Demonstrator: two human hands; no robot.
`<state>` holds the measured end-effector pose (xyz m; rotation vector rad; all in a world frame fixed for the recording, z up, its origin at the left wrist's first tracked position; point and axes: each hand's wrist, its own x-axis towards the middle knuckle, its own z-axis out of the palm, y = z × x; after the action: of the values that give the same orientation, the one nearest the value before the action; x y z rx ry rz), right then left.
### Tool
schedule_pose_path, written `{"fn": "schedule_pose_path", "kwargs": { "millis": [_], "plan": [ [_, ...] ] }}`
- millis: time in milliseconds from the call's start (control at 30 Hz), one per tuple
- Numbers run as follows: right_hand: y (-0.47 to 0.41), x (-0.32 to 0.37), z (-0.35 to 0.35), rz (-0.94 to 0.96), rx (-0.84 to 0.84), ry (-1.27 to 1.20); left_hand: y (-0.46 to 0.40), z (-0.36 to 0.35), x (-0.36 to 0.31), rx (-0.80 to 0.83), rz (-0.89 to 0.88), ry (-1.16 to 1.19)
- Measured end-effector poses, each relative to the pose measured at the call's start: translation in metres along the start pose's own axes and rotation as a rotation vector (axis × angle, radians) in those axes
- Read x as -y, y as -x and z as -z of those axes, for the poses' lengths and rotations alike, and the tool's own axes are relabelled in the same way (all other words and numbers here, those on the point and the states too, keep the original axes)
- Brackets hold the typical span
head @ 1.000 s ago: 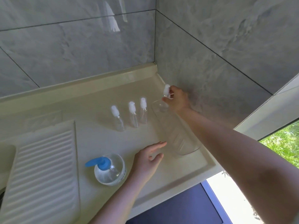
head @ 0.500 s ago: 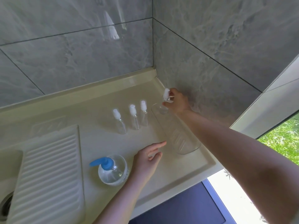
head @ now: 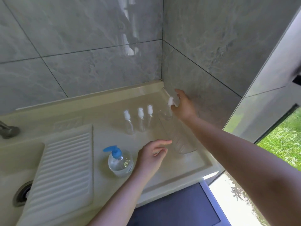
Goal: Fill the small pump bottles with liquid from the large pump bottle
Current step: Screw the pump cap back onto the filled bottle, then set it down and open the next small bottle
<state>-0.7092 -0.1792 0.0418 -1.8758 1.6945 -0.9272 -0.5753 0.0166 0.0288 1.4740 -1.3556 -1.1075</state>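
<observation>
Clear small pump bottles [head: 140,119] with white tops are stood upright in a row, well apart from the counter edge. A fourth [head: 169,108] is touched by the loosely spread right hand [head: 183,106]. Nothing is held by the relaxed left hand [head: 151,158] beside the big clear blue-topped pump bottle [head: 119,161].

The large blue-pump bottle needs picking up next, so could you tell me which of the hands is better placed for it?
Probably the left hand: it hovers open right beside the large pump bottle. The right hand is far off at the back wall, by the fourth small bottle.
</observation>
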Motion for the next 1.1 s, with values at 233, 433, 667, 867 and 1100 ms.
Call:
{"fn": "schedule_pose_path", "kwargs": {
  "millis": [233,433,667,867,1100],
  "plan": [
    [0.036,0.036,0.017,0.121,0.025,0.014,0.039,0.008,-0.026,-0.094,-0.069,-0.001],
    [0.061,0.065,0.012,0.271,0.066,-0.025,0.060,0.032,-0.032,-0.220,-0.094,0.024],
    [0.091,0.074,-0.004,0.345,0.163,-0.062,0.078,0.094,-0.018,-0.485,-0.087,0.057],
    [0.090,0.077,-0.018,0.326,0.233,-0.057,0.095,0.118,-0.002,-0.565,-0.023,0.056],
    [0.073,0.108,-0.048,0.333,0.364,0.151,0.116,0.152,0.016,-0.618,0.052,0.025]
  ]
}}
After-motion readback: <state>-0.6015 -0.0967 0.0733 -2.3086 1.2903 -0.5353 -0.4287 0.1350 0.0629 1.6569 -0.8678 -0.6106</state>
